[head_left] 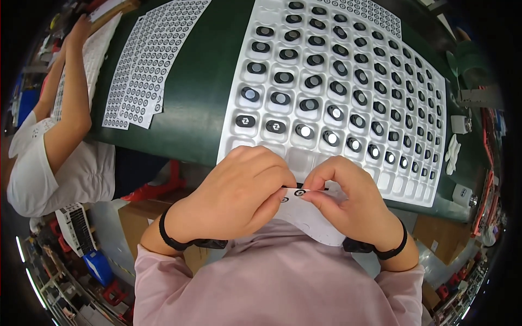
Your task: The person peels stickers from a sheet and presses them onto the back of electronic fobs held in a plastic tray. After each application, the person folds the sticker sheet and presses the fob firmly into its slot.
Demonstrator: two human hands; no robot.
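Between my hands, a white sticker sheet (315, 220) curves down in front of my shirt. One black round sticker (299, 193) with a white symbol shows at its upper edge. My left hand (239, 187) is closed, pinching the sheet's left side with thumb and forefinger. At the upper right edge, beside the black sticker, my right hand (356, 201) pinches the sheet. Just beyond lies a white moulded tray (224, 142) of small black oval pieces. Two pieces in its near left corner, such as the black oval piece (245, 121), carry the same white symbol; many others show shiny round faces.
The tray rests on a green-topped table (193, 103). Overlapping sheets of round stickers (149, 81) lie left, another sticker sheet (375, 19) beyond the tray. A co-worker's arm (79, 81) reaches over the far left. Small white bottles (462, 194) stand at the right edge.
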